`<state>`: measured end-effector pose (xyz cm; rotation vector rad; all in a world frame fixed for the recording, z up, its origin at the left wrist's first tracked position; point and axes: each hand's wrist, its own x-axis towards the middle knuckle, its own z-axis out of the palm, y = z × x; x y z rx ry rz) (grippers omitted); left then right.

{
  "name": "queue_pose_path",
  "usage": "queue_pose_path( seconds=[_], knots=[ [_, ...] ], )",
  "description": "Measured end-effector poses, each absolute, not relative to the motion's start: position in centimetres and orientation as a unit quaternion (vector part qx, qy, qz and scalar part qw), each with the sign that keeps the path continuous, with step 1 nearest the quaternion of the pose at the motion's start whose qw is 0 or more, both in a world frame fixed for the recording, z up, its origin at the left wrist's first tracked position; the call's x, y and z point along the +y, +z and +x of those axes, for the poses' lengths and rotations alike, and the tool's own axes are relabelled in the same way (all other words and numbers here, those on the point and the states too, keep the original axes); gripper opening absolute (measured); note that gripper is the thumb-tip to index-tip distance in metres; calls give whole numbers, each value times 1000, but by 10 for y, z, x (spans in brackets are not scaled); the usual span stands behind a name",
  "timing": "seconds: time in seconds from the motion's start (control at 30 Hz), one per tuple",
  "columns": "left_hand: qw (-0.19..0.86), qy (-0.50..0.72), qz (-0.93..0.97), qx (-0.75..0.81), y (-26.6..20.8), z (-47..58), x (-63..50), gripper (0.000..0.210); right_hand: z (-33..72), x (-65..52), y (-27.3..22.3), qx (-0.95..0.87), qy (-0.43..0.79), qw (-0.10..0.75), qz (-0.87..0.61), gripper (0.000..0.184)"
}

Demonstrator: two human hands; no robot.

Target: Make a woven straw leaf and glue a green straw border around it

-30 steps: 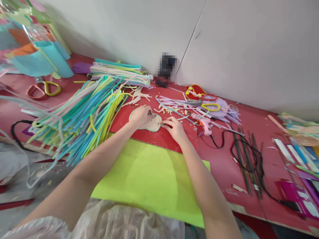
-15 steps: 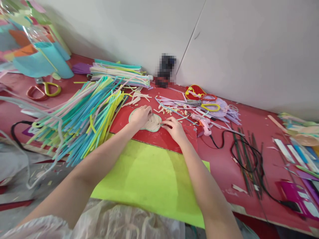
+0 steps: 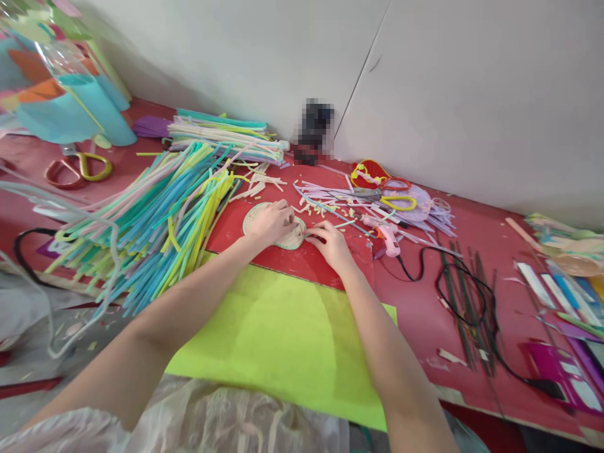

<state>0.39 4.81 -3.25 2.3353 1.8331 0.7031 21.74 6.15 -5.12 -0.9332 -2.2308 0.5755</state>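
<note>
A cream piece [image 3: 293, 239] with a wavy, cloud-like outline and a thin green rim lies on a red board [image 3: 283, 262]. Strips seem to be coiled across its face. Over its middle rests my left hand [image 3: 272, 223], fingers bent and pressed together at the surface; whatever is under the fingertips is hidden. My right hand [image 3: 333, 245] pinches the piece's right edge between thumb and forefinger. Beneath both forearms, a yellow-green sheet [image 3: 264, 327] covers the front of the red table.
Bundled pipe cleaners [image 3: 155, 220] spread out on the left. Behind my right hand lie scissors [image 3: 399, 202] among lilac strips and cream scraps. A pink glue gun [image 3: 389, 240] trails a black cord [image 3: 486, 314] rightward. Another pair of scissors [image 3: 94, 166] and a bottle [image 3: 70, 63] stand far left.
My left hand has shifted slightly right over the cream piece, uncovering more of its left part and covering its middle. My right hand stays at the right edge.
</note>
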Motion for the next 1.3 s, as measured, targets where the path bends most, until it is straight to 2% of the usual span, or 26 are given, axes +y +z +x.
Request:
queue_pose_path(
  seconds=[0.2, 0.9, 1.07, 1.3],
  knots=[
    [149, 225, 761, 590, -31, 8, 49, 9, 218, 62, -51, -850, 225, 316, -357, 18],
    [204, 202, 763, 579, -25, 2, 51, 13, 218, 64, -55, -852, 219, 312, -358, 18],
    [255, 171, 736, 603, -25, 3, 58, 16, 218, 66, -57, -854, 213, 313, -356, 18],
    [253, 184, 749, 584, -31, -1, 63, 11, 217, 65, -55, -857, 207, 310, -357, 17]
  ],
)
